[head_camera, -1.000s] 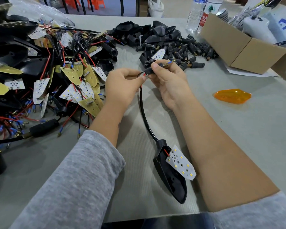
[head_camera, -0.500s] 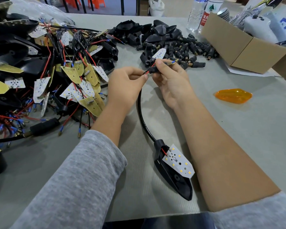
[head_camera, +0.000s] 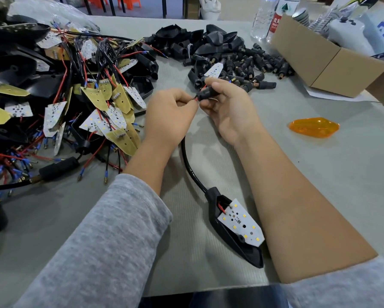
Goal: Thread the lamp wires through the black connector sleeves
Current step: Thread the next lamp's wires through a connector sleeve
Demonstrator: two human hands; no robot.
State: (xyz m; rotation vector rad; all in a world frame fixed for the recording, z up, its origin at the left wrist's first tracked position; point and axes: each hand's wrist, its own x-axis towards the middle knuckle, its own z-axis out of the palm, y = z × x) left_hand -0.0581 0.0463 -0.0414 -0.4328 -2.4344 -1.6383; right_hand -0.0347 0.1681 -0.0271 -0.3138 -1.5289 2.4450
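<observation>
Wires (head_camera: 195, 98), thin, limp and light, sit mid-table between both hands: left hand (head_camera: 169, 116) pinches them close to their tips, right hand (head_camera: 227, 107) grips the stiffer black connector sleeve (head_camera: 205, 93).

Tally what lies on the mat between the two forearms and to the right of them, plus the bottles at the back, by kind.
Black lamp housing with cable: 1
White LED board on that housing: 1
Orange lens: 1
Cardboard box: 1
Plastic bottles: 2
Total: 6
</observation>
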